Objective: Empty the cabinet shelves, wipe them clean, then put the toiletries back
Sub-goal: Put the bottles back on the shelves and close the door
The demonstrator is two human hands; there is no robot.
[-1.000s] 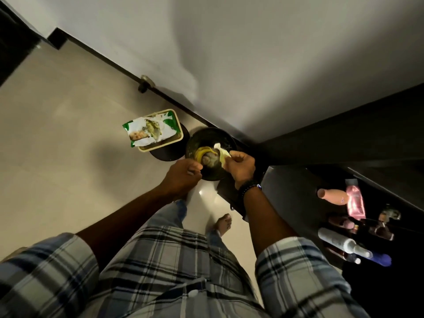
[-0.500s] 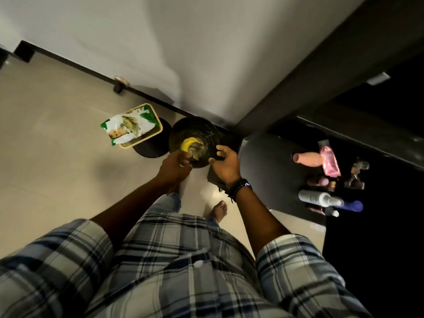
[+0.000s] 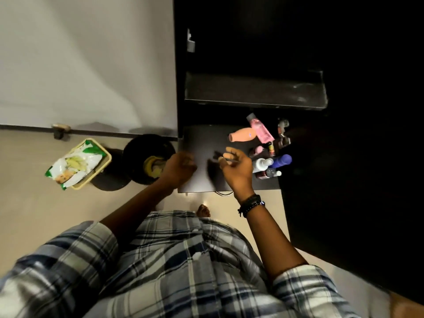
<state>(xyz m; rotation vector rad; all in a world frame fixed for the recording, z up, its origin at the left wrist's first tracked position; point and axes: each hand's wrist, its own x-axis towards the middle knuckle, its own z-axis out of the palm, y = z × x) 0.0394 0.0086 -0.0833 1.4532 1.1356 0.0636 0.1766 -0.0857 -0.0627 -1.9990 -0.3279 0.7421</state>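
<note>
The dark cabinet's lower shelf (image 3: 200,141) carries a cluster of toiletries at its right: a peach bottle (image 3: 243,135) lying on its side, a pink tube (image 3: 261,128), a white bottle (image 3: 262,163), a blue bottle (image 3: 282,160) and a small dark red bottle (image 3: 266,174). My right hand (image 3: 237,167) hovers over the shelf just left of them, fingers apart; a thin blurred streak crosses the fingers and I cannot tell what it is. My left hand (image 3: 177,168) is curled at the shelf's left edge, nothing visible in it. The upper shelf (image 3: 252,92) is bare.
A black bin (image 3: 148,154) with something yellow inside stands on the floor left of the cabinet. Beside it a wipes pack (image 3: 73,165) lies in a yellow tray. A doorstop (image 3: 60,129) sits at the wall base. My bare foot (image 3: 203,211) is below the shelf.
Both hands left the bin and moved right over the lower shelf; the pale scrap held at the bin is gone from them. My view swung right toward the cabinet.
</note>
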